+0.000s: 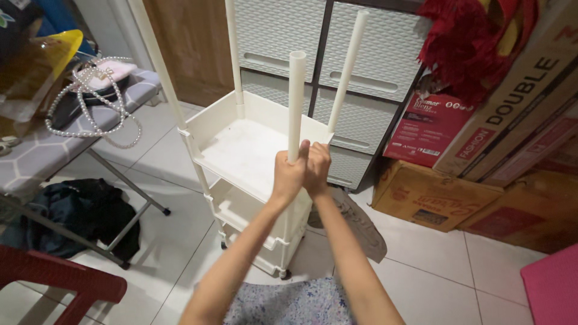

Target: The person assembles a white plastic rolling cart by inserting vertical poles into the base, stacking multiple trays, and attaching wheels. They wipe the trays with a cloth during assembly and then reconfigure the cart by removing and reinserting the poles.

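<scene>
Two bare hands meet around one upright cream plastic tube [296, 102] at the near front corner of a cream plastic three-tier rolling cart [247, 150]. The left hand [288, 176] is curled tight about the tube's lower end, and the right hand [317, 170] is wrapped just as closed against it, knuckles touching the left. The tube stands nearly vertical with its open top end free, its foot hidden inside the two fists where the cart's top tray corner lies. Three more cream tubes already rise from the other corners of the top tray, one at the left [159, 66], one at the back [232, 54] and one leaning slightly at the right [348, 66]. Judging from this, the step in hand is seating the last post into its corner socket; the move ahead seems to call for keeping the post plumb over the socket and pressing straight down, since a tilt could make it bind or rock the cart on its small wheels. The cart stands on a white tiled floor [433, 265], in front of a grey drawer cabinet [373, 54], with brown cardboard boxes [433, 192] to the right and a grey padded folding surface [54, 150] carrying a white bead strand [90, 108] to the left.
</scene>
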